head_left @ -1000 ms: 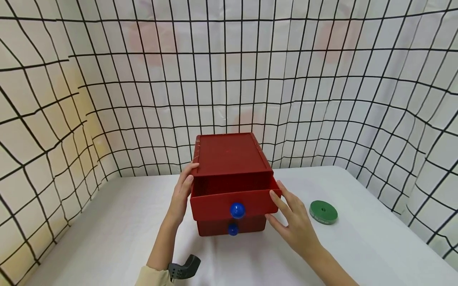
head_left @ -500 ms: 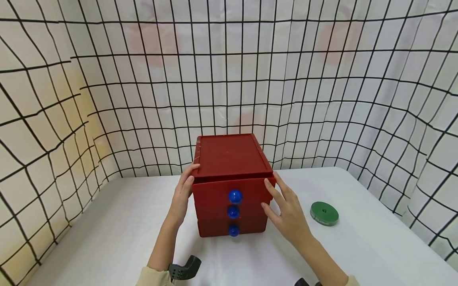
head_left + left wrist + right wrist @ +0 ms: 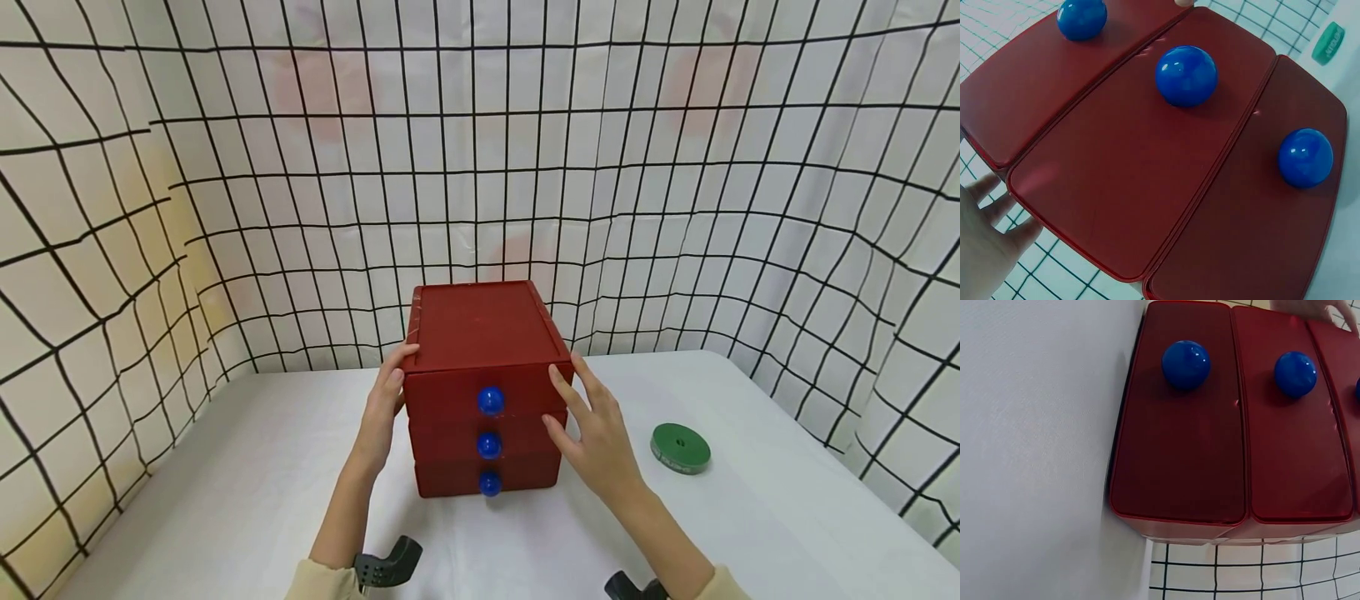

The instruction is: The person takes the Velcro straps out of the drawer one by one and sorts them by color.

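A dark red unit of three drawers (image 3: pixel 480 325) stands on the white table, all of its fronts flush and each with a round blue knob (image 3: pixel 491 401). My left hand (image 3: pixel 377 425) rests along the unit's left side, its fingertips at the top edge. In the left wrist view, the fingers (image 3: pixel 1022 234) of that hand lie extended beside the box. My right hand (image 3: pixel 600 442) touches the right end of the top drawer front (image 3: pixel 450 398) with nearly straight fingers. The inside of the drawers is hidden.
To the right on the table (image 3: pixel 225 467) lies a flat green disc (image 3: pixel 680 447) with a small centre hole. White sheets with a black grid (image 3: pixel 472 167) stand around the back and sides.
The top drawer, pulled well out a second ago, has slid back into the unit with my right hand at its front. My left hand has stayed at the left side.
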`<state>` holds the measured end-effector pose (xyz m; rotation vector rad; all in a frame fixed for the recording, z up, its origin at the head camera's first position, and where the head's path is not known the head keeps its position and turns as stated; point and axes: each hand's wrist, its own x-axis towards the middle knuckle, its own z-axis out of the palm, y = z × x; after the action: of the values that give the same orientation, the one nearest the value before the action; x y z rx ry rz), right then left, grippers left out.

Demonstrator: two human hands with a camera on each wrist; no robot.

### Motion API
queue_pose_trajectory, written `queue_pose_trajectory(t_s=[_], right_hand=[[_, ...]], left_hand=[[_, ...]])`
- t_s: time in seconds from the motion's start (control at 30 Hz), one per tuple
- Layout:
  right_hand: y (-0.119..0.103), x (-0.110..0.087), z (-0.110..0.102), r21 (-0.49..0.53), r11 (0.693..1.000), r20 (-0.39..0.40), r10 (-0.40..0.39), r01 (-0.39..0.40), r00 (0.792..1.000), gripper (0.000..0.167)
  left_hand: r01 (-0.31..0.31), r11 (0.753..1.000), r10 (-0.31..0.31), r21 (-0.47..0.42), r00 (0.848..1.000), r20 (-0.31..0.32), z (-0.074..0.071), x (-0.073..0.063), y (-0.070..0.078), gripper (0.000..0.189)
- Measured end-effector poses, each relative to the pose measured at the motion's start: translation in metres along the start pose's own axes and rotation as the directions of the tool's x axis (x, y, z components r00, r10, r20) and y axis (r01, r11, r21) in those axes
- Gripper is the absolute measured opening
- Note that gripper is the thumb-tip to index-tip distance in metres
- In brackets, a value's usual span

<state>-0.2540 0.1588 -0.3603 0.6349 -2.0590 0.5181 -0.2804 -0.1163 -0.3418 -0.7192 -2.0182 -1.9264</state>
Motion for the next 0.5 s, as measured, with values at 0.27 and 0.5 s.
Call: queue_pose_trajectory(t_s=[0.27, 0.5], right_hand=[[-0.0011, 0.0025, 0.0007, -0.019, 1.0, 0.004, 0.006, -0.006, 1.0, 0.072], [-0.0066, 0.0069, -0.0069, -0.006, 1.0, 0.0, 0.024, -0.024, 1.0, 0.064]], left_hand=[[0.031, 0.999, -0.031, 0.024, 0.999, -0.021, 0.0006, -0.0002, 0.0026, 0.038], [0.036, 0.999, -0.035, 0.033, 0.999, -0.021, 0.0013, 0.0, 0.0025, 0.038]])
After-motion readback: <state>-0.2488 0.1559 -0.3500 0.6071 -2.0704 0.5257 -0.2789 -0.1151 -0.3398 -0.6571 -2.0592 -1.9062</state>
